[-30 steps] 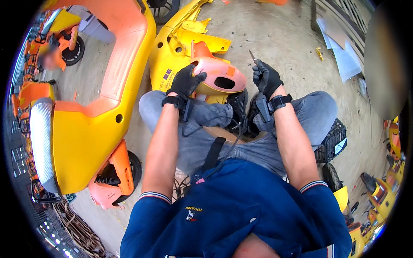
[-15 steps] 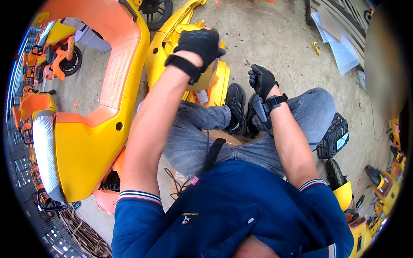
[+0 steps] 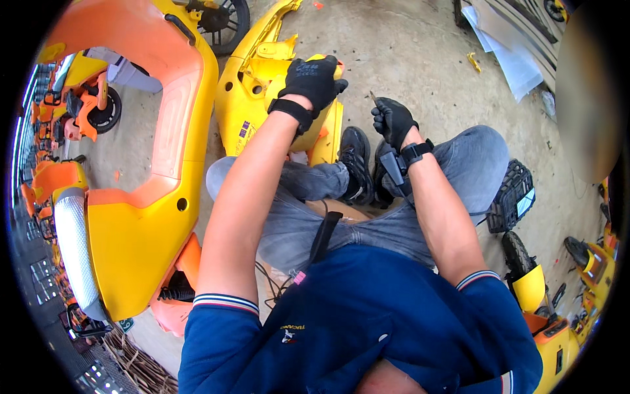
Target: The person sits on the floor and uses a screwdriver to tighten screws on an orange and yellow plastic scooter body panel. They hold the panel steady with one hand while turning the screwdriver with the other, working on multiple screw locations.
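A yellow plastic body panel (image 3: 248, 125) with round holes and a sticker stands at my feet, left of my shoes. My left hand (image 3: 312, 82), in a black glove, is closed over its upper right part; the fingertips and the edge under them are hidden. Out to the right, my right hand (image 3: 396, 123), also gloved in black, is closed around a small thin pointed tool (image 3: 373, 96). Only the tool's narrow tip sticks out past the fingers, and its handle is covered. The right hand is apart from the panel, above my shoe.
A large orange and yellow vehicle body (image 3: 146, 243) stands close on my left. A black wheel (image 3: 226, 26) is behind the panel. Clear plastic sheets (image 3: 508, 62) lie at the far right, with a small yellow scrap (image 3: 474, 62) nearby. A black tyre (image 3: 518, 253) is beside my right leg.
My left hand has shifted slightly right and nearer, still on the panel, whose stickered face now shows more. The right hand has moved slightly left, still around the tool.
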Motion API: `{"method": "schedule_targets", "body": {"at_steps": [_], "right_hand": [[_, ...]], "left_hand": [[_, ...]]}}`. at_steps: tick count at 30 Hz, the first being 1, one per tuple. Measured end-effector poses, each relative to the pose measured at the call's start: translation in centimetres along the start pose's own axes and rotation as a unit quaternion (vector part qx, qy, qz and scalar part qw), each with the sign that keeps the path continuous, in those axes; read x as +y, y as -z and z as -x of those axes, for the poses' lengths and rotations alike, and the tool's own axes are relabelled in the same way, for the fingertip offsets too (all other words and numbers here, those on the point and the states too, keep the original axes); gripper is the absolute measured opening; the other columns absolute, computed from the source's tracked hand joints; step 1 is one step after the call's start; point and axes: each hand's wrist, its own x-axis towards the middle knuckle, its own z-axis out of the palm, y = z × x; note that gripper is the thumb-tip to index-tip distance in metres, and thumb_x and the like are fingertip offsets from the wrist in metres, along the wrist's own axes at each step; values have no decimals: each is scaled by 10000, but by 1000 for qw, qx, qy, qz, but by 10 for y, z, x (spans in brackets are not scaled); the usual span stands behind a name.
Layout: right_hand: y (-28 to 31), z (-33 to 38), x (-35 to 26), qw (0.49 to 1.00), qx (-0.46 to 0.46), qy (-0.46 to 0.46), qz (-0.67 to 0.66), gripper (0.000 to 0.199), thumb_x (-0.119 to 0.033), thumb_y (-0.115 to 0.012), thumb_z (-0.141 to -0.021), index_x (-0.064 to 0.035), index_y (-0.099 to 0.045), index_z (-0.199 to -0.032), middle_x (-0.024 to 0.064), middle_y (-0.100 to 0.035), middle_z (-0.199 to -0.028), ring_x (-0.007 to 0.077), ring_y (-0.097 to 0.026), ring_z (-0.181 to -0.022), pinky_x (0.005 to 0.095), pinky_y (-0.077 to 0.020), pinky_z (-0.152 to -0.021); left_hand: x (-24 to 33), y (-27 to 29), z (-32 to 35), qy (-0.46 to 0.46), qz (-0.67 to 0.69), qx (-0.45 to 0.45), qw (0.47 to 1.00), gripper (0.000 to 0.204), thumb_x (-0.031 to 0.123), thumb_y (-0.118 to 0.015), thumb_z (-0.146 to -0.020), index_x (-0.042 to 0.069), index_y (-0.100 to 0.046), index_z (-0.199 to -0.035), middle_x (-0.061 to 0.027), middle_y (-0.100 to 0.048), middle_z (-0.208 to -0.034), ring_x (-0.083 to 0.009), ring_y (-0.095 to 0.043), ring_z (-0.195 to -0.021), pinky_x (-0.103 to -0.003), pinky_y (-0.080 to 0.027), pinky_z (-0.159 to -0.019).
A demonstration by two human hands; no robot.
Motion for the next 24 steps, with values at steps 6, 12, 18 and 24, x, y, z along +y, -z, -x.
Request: {"method": "schedule_targets", "body": {"at_steps": [6,12,18,24], "right_hand": [[5,-11,11,999,-24,0,-34,134,-163,-545,-961,-62,-570,-1045,94,-647,-851,160,-601,-618,294,-545,-550],[0,-7,13,999,-1,-27,-39,143,-150,-507,-961,-67,-583,-1051,86,-634,-782,177,-593,-591,293,-515,-530],[-7,2,8,999,20,17,36,266,-327,-537,-948,-116,-583,-792,0,-487,-576,132,-459,-483,290,-379,-446],[-6,9,-8,992,-123,7,-5,233,-355,-551,-955,-141,-627,-902,-32,-485,-635,91,-420,-498,262,-385,-479]], "left_hand": [[-23,19,15,17,51,25,998,414,382,-726,-763,89,-655,-1047,-174,-688,-974,-357,-655,-927,-422,-513,-807],[-75,71,33,41,231,151,960,310,315,-689,-852,15,-684,-928,-142,-683,-850,-247,-660,-803,-351,-488,-721],[-125,76,77,111,452,257,847,266,235,-577,-978,-5,-676,-1034,-53,-670,-962,-138,-591,-897,-290,-477,-825],[-155,31,110,42,297,321,899,366,272,-534,-1003,-16,-584,-1223,-92,-635,-1149,-159,-579,-1040,-306,-476,-920]]}}
